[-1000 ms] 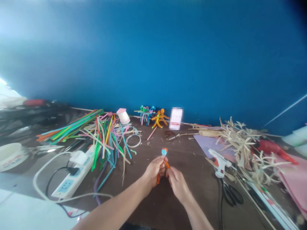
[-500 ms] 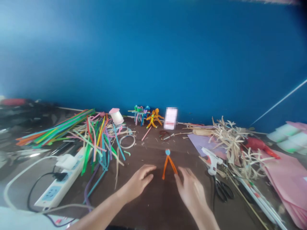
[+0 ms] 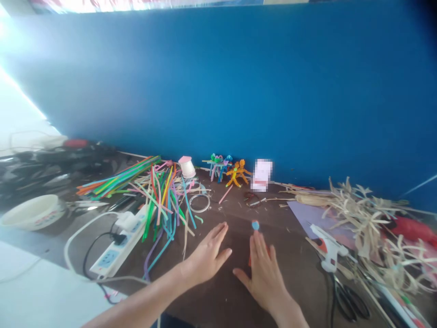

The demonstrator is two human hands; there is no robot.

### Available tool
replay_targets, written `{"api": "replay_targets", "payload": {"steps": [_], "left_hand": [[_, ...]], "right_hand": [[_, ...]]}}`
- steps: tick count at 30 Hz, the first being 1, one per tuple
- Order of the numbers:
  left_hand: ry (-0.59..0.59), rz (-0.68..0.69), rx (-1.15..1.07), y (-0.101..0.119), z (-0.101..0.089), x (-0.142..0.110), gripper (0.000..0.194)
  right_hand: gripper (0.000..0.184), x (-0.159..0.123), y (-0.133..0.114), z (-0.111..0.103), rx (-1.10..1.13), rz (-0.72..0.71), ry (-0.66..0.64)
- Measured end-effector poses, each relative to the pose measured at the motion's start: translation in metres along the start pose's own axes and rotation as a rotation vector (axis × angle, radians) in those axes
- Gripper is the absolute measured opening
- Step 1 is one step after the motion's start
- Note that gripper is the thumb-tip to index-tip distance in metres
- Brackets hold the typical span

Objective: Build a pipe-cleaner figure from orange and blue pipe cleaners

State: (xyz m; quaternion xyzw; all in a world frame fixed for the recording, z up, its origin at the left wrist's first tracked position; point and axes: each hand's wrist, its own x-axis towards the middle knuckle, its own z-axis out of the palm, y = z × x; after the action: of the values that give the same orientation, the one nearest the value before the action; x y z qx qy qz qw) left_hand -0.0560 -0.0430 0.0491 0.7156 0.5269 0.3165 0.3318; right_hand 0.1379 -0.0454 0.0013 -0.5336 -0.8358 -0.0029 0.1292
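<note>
My right hand lies with fingers stretched over a small pipe cleaner figure. Only the figure's round blue top and a sliver of orange show; its orange legs are mostly hidden under the fingers. I cannot tell how firmly the hand presses on it. To the left, my left hand is held flat with the thumb apart and nothing in it. Farther back, finished-looking orange pipe cleaner figures stand beside blue, green and purple ones.
Loose coloured pipe cleaners and a power strip lie left, with a bowl beyond. On the right are a glue gun, scissors and dried fibre strips. A blue wall stands behind.
The view has turned left, bringing the bowl in. My right hand has moved from beside the orange pipe cleaner figure to over it. My left hand stays open nearby.
</note>
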Motion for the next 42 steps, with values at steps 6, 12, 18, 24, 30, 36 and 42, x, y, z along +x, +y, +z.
{"api": "replay_targets", "payload": {"steps": [6,12,18,24,30,36,42], "left_hand": [[0.025,0.035,0.167,-0.013,-0.01,0.004,0.058],[0.076,0.031,0.338,-0.028,-0.021,0.006,0.063],[0.174,-0.08,0.38,-0.051,-0.039,0.021,0.063],[0.294,-0.304,0.607,-0.063,-0.074,0.048,0.043],[0.138,-0.462,0.778,-0.067,-0.081,0.06,0.037],[0.161,-0.475,0.823,-0.078,-0.08,0.064,0.039],[0.169,-0.451,0.765,-0.086,-0.082,0.064,0.033]], "right_hand": [[0.089,-0.002,0.002,0.009,-0.013,0.027,-0.037],[0.089,-0.001,-0.003,0.002,-0.028,0.05,0.011],[0.092,-0.001,-0.002,0.012,-0.037,0.08,-0.122],[0.09,-0.002,-0.008,0.0,-0.028,0.117,-0.142],[0.09,-0.008,-0.008,0.003,-0.026,0.149,-0.079],[0.088,-0.015,-0.003,-0.002,0.044,0.129,-0.005],[0.081,-0.014,0.002,-0.01,0.075,0.142,0.114]]}}
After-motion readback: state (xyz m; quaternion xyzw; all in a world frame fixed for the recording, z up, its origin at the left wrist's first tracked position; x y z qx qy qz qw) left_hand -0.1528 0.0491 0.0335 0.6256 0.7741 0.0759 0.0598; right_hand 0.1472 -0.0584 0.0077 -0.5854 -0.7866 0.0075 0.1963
